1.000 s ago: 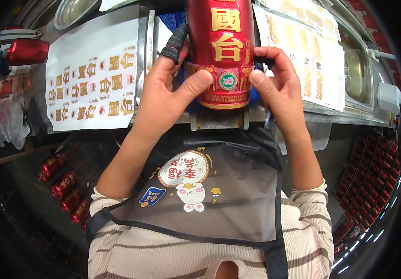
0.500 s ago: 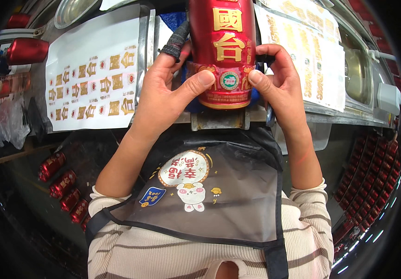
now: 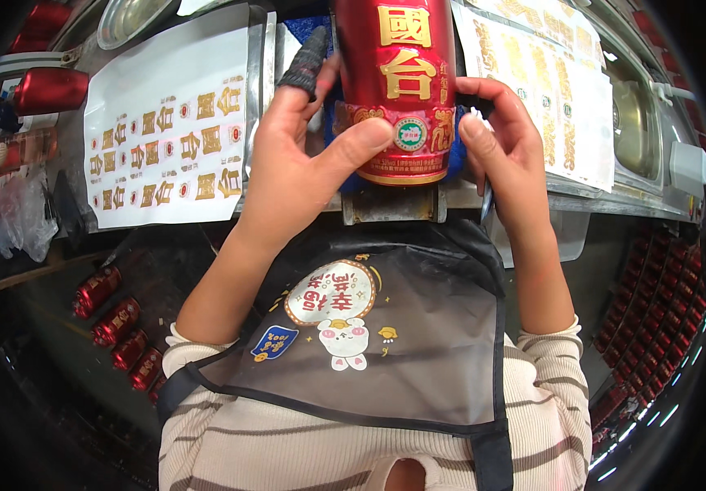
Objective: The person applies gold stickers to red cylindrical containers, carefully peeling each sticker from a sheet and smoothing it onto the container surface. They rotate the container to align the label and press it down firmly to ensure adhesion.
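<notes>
A glossy red bottle (image 3: 402,90) with raised gold characters lies in front of me, its base toward me. Around its lower part runs a red and gold decorated band (image 3: 430,131) with a round green and white emblem. My left hand (image 3: 295,155) grips its left side, thumb pressed on the band; a black cover sits on one finger. On the right, my right hand (image 3: 512,151) is curled beside the bottle, its thumb just off the surface. A thin metal tool (image 3: 486,203) pokes out below that hand; its kind is mostly hidden.
A metal support (image 3: 394,208) with blue cloth is under the bottle. White sheets of gold character decals lie left (image 3: 164,98) and right (image 3: 590,131). Metal basins stand farther out. Red bottles lie at lower left (image 3: 115,321); rows of them stand at right (image 3: 651,303).
My right thumb has lifted off the band and drawn back to the right. My left thumb has slid slightly right along it. The bottle sits slightly higher in view.
</notes>
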`<state>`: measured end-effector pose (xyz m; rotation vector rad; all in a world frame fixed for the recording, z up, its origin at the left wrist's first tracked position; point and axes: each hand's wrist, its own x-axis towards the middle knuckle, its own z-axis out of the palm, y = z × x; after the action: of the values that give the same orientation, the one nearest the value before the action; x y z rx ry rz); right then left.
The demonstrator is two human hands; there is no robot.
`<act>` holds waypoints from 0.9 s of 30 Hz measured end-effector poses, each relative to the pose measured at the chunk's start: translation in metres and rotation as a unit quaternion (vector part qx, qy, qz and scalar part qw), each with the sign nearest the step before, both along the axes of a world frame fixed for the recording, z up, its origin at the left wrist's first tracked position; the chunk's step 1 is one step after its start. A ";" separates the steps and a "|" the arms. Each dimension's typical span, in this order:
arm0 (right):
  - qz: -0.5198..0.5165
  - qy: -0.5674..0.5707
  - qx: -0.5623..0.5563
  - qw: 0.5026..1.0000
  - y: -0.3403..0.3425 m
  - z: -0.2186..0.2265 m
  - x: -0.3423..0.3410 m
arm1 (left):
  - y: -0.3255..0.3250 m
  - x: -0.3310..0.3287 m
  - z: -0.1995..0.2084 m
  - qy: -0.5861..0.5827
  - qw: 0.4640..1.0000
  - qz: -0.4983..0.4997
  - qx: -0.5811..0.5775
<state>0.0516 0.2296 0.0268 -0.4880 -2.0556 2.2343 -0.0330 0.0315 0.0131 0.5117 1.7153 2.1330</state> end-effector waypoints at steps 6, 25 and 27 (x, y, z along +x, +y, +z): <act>-0.024 0.021 0.050 0.998 -0.019 -0.003 0.015 | -0.010 0.008 -0.008 0.019 0.999 -0.044 -0.006; -0.056 -0.001 0.023 0.998 -0.016 -0.002 0.023 | -0.016 0.013 -0.020 -0.052 0.996 -0.040 0.060; -0.060 0.012 0.027 0.998 -0.024 -0.003 0.021 | -0.012 0.014 -0.020 -0.009 0.998 -0.030 0.046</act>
<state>0.0723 0.2054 0.0242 -0.5608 -2.0120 2.1028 -0.0188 0.0195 -0.0066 0.5599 1.5790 2.1743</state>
